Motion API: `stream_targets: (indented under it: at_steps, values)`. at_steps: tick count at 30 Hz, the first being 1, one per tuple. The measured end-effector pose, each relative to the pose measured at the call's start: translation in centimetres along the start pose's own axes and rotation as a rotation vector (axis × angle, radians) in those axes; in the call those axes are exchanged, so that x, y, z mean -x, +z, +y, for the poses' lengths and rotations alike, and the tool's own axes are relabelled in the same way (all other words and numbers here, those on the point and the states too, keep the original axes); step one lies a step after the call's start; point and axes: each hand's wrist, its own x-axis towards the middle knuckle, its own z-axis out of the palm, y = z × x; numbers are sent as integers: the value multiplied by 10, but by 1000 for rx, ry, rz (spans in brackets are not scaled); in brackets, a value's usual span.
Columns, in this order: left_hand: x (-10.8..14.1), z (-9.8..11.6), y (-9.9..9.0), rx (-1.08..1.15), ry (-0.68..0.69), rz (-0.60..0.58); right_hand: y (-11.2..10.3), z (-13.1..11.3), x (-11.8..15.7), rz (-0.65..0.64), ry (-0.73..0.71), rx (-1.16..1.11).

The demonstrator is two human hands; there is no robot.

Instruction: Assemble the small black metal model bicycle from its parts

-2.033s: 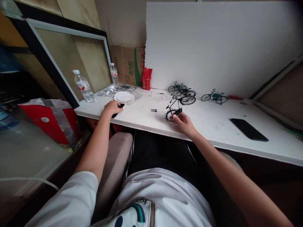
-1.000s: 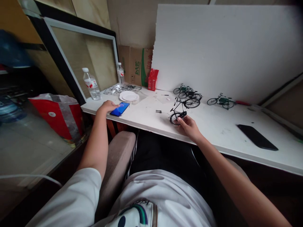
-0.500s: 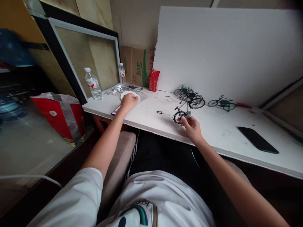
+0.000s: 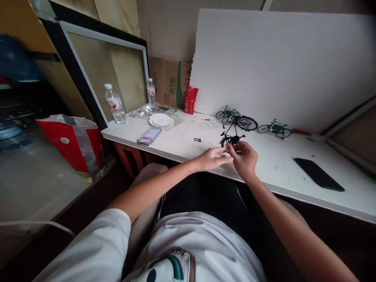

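A small black model bicycle [image 4: 235,127] is tilted above the front part of the white table, one wheel low and the other raised at the back. My right hand [image 4: 246,158] grips it near the lower wheel. From the left, my left hand [image 4: 210,158] reaches in beside that wheel, its fingers stretched toward my right fingertips; whether it holds a small part cannot be made out. Green model bicycles stand behind, one [image 4: 225,112] partly hidden by the black one and another [image 4: 276,128] to the right. A small black part [image 4: 197,140] lies left of the hands.
White round plates [image 4: 161,120] and a phone [image 4: 149,135] are on the left of the table [image 4: 182,149]. Behind them are bottles [image 4: 116,105], plastic-wrapped parts [image 4: 147,111] and a red box [image 4: 191,100]. A black phone-like slab [image 4: 319,174] lies at right.
My left hand has come from the plates to the bicycle at my right hand, uncovering the plates and phone. The bicycle has turned and shifted slightly right.
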Motion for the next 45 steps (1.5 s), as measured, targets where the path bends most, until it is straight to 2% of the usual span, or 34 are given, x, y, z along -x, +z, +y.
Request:
stream_targets:
  at_steps: [3, 7, 13, 18, 23, 29, 32, 37, 45]
  values:
    - [1, 4, -2, 45, -15, 39, 0, 3, 0, 21, -29, 23]
    - [-2, 8, -3, 92, -30, 30, 2, 4, 3, 11, -120, 53]
    - [-4, 9, -5, 95, 41, 32, 2, 1, 5, -13, -248, 69]
    - [-5, 9, -5, 69, 122, 12, 2, 0, 2, -85, -260, 76]
    - [-7, 5, -4, 65, 138, 31, 4, 0, 1, -129, -248, 41]
    - [-12, -4, -7, 77, 155, 58, 6, 2, 4, -231, -307, 12]
    - [-14, -8, -7, 131, 166, 113, 8, 3, 7, -242, -350, 33]
    - [-18, -14, -7, 285, 153, 271, 12, 1, 14, -266, -408, 57]
    - [-13, -15, -6, 307, 136, 408, 16, -12, 25, -355, -404, 92]
